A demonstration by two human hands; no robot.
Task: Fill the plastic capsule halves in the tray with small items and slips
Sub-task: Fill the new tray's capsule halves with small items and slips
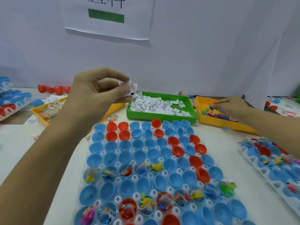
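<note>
Table (53,143): a pale work surface carrying everything below; a white partition with a printed sheet stands at 12 o'clock.
Capsule tray (164,173): a clear moulded sheet at the centre, running toward 6 o'clock, seated with blue and red capsule halves (141,156). The halves toward 12 o'clock look bare; a short run across the middle and a cluster at 6 o'clock already hold toys and packets.
Second tray (250,157): at 3 o'clock, partly cut off, its halves partly filled.
Green bin (134,115): just beyond the capsule tray at 12 o'clock, heaped with white folded slips (155,105).
Right yellow bin (227,123): at 2 o'clock, holding small coloured toy figures (211,112).
Left yellow bin (37,113): at 10 o'clock, holding clear packets of coloured bits.
Left hand (100,90): raised over the near-left corner of the green bin, thumb and forefinger pinching a slip (125,88) together with what seems a small clear packet; the other fingers are curled.
Right hand (233,104): reaching into the right yellow bin, fingertips drawn together on a blue figure; whether it is gripped cannot be told.
Step in hand: gathering one set of contents, slip on the left and toy on the right.
Next move: likely carrying both back toward 6 o'clock and dropping them into one unfilled half beside the filled ones, without disturbing neighbours.
</note>
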